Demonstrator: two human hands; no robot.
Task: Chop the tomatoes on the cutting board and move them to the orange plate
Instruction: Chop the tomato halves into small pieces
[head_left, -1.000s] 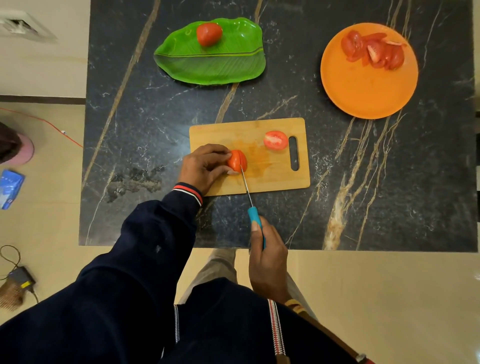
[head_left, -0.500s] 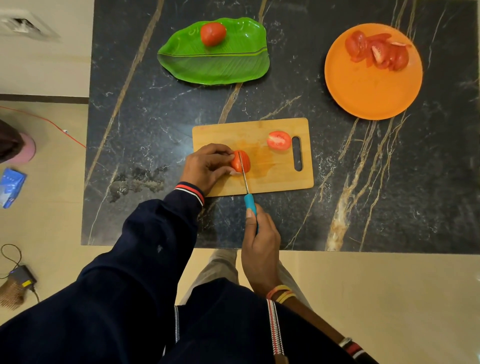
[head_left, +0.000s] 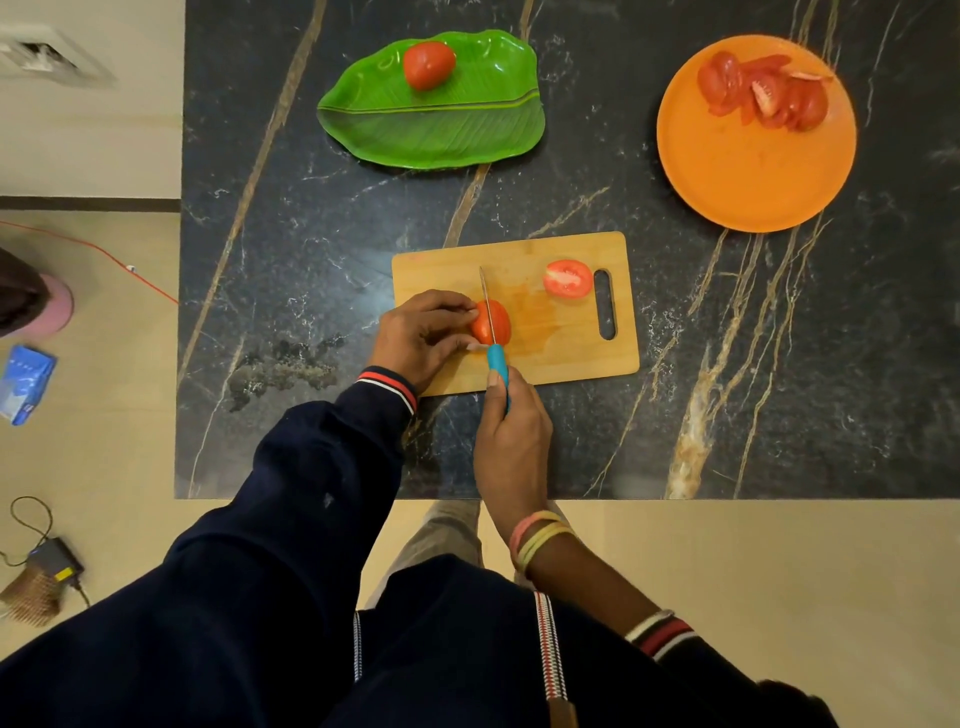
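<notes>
Wooden board (head_left: 563, 358) bears domed tomato half (head_left: 500, 321) beneath slim knife (head_left: 497, 358).

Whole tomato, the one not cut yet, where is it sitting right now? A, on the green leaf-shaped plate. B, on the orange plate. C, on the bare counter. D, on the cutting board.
A: the whole tomato rests on the green leaf-shaped plate, apart from the cutting board and the orange plate.
</notes>
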